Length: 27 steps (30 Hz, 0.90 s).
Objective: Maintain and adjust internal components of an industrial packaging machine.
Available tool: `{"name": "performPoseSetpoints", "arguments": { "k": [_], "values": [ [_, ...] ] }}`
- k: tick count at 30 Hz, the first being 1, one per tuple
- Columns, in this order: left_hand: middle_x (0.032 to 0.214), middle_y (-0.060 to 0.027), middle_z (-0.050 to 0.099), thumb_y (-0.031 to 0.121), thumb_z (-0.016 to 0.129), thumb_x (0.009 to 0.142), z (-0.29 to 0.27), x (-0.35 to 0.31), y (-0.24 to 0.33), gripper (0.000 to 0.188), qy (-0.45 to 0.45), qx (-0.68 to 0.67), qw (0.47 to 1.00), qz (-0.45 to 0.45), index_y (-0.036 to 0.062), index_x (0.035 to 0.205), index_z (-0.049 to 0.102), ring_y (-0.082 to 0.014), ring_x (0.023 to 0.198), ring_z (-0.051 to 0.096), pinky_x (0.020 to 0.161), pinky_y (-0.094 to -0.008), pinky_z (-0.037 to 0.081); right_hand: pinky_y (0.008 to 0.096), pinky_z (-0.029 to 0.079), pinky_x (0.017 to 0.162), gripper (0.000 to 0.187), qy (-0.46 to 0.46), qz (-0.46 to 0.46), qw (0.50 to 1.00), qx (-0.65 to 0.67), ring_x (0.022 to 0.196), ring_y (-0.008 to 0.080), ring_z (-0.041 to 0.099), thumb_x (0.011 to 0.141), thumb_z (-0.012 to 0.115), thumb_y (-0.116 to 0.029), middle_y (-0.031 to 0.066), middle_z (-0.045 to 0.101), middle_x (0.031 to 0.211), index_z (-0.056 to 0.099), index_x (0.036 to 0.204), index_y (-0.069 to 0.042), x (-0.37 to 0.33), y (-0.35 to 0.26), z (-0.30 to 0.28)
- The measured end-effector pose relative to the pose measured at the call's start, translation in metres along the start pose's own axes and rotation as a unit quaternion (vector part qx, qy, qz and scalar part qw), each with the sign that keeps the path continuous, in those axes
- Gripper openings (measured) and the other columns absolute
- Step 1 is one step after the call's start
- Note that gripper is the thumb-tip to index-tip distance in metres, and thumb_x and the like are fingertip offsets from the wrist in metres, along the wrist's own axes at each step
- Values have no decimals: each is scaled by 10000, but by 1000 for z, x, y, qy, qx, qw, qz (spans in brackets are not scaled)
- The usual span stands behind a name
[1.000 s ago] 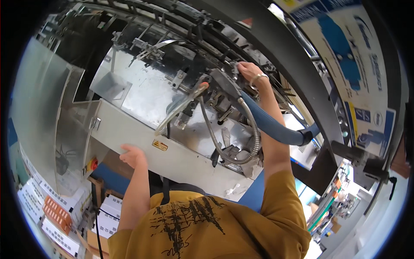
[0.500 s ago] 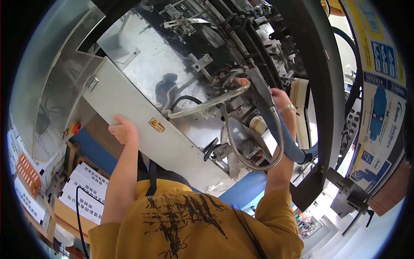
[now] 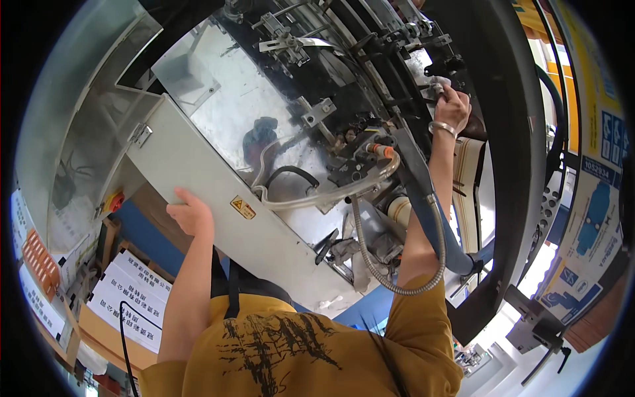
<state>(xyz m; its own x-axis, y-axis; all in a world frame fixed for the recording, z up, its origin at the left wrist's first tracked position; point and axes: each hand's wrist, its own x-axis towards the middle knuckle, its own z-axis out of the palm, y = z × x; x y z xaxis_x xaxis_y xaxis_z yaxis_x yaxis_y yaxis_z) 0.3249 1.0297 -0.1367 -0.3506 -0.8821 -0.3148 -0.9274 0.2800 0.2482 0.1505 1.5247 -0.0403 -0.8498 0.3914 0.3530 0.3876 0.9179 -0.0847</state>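
My left hand (image 3: 192, 212) lies against the edge of a pale metal machine panel (image 3: 218, 175). Its fingers are stretched out, and nothing is held in them. Deep in the machine on the right, my right hand (image 3: 453, 109) has its fingers closed on a small whitish wad (image 3: 438, 82), whose exact kind I cannot make out. The wad is up against dark metal parts (image 3: 448, 66) of the mechanism. A bracelet is on the right wrist. My right forearm passes behind a flexible metal conduit (image 3: 433, 255).
A clear hose (image 3: 317, 200) with an orange fitting loops over the shiny machine bed (image 3: 228, 86). A thick dark frame beam (image 3: 509, 132) stands right of my arm. Labelled cartons (image 3: 132, 298) sit at lower left, near a red-and-yellow knob (image 3: 114, 201). A grey cloth (image 3: 347, 251) lies near the panel's lower end.
My right hand has moved up and farther into the machine, to the dark metal parts, with the wad now visible in its fingers. My left hand remains at the panel edge.
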Motion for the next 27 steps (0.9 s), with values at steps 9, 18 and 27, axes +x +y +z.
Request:
{"name": "performPoseSetpoints", "arguments": {
  "k": [9,18,27],
  "values": [
    [1112,-240,509,588,265,906,-1,-1,2,687,24,11,1000,11,-56,1092,415,-403,1021,536,818,-488,449,392,467,835,279,-92,124,988,-32,955,321,604,699,630,-229,140,638,982,648,944,-96,15,-2,13],
    [1117,-242,504,596,260,903,1,0,-1,690,5,12,1000,-1,-45,1110,409,-411,1006,536,817,-492,445,411,462,867,309,-82,225,968,-76,986,362,598,707,563,-190,199,639,1008,601,977,-44,-13,30,-6],
    [1116,-251,501,585,251,912,1,-2,1,687,1,13,1000,-5,-50,1121,404,-423,997,536,808,-504,445,387,487,824,305,89,-25,996,-4,909,278,633,707,630,-192,75,667,983,669,1010,-206,-4,91,59]
  ]
}}
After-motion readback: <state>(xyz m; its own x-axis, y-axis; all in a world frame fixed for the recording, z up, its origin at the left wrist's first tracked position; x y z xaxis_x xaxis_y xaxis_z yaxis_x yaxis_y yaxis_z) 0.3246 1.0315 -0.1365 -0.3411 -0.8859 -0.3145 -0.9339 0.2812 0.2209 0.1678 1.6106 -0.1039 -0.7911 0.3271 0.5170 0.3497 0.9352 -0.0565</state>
